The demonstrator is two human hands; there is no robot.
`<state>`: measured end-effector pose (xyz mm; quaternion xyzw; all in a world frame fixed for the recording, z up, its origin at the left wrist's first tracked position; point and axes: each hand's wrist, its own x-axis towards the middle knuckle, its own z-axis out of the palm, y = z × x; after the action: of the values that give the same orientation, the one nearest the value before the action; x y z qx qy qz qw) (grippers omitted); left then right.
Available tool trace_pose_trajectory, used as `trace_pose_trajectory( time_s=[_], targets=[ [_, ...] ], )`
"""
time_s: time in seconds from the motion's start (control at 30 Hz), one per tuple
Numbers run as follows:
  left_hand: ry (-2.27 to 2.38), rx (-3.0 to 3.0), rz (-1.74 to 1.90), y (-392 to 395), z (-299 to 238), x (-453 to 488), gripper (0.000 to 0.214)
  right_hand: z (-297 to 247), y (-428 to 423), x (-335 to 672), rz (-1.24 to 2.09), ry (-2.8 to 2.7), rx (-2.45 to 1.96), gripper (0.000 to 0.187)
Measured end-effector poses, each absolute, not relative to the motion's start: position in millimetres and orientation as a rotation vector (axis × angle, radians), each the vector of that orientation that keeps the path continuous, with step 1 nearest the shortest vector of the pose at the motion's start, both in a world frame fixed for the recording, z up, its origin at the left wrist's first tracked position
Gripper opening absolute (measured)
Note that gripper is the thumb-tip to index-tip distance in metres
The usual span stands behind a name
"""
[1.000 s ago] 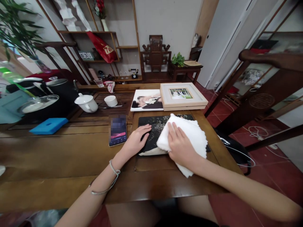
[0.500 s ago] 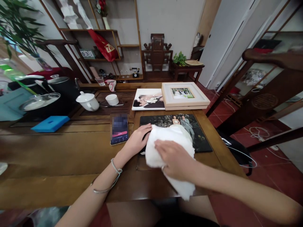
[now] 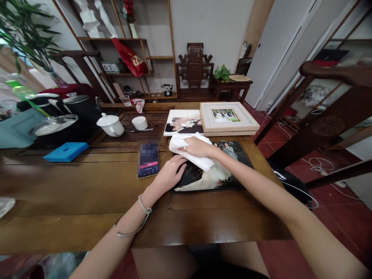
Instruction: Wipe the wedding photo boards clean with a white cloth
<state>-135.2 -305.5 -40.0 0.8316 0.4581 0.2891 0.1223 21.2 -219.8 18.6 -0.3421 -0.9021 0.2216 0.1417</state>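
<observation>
A dark photo print (image 3: 215, 174) lies flat on the wooden table (image 3: 72, 190) in front of me. My left hand (image 3: 168, 174) presses on its left edge, fingers flat and slightly apart. My right hand (image 3: 199, 148) is closed on a white cloth (image 3: 188, 151), which rests on the print's far left corner. A phone (image 3: 148, 159) with a lit screen lies just left of my left hand.
Behind the print lie another photo print (image 3: 183, 122) and a stacked light wooden frame (image 3: 228, 118). A white teapot (image 3: 110, 124), a cup (image 3: 140, 123), a blue box (image 3: 66, 151) and pots (image 3: 52, 124) sit at the left. Chairs and cables stand on the right.
My right hand has swept the cloth from the print's near middle up to its far left corner, bunching it smaller. More of the print shows now. The left hand has stayed put.
</observation>
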Motion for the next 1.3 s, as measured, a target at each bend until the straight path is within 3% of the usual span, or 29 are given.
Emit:
trace_pose_trajectory(
  time_s=[0.2, 0.37, 0.57, 0.77, 1.07, 1.3],
  targets=[
    [1.323, 2.423, 0.887, -304.0, -47.2, -136.8, 0.033, -0.3, -232.6, 90.4, 0.568, -2.543, -1.041, 0.033],
    [1.323, 2.423, 0.904, -302.9, -49.5, -137.0, 0.034, -13.7, -244.6, 146.6, 0.414, -2.479, -1.157, 0.058],
    [1.335, 2.423, 0.865, -303.4, -46.8, -136.7, 0.034, -22.5, -324.5, 118.6, 0.115, -2.724, -1.082, 0.078],
    [1.291, 2.421, 0.839, -303.2, -45.4, -138.1, 0.039, -13.8, -368.8, 92.6, 0.297, -2.858, -0.771, 0.077],
    [1.334, 2.427, 0.856, -303.6, -46.0, -136.6, 0.034, -20.1, -253.3, 137.6, 0.071, -2.553, -1.327, 0.067],
    [1.335, 2.413, 0.885, -303.1, -46.8, -136.0, 0.034, -29.1, -322.4, 151.6, -0.133, -2.595, -1.394, 0.067]
  ],
)
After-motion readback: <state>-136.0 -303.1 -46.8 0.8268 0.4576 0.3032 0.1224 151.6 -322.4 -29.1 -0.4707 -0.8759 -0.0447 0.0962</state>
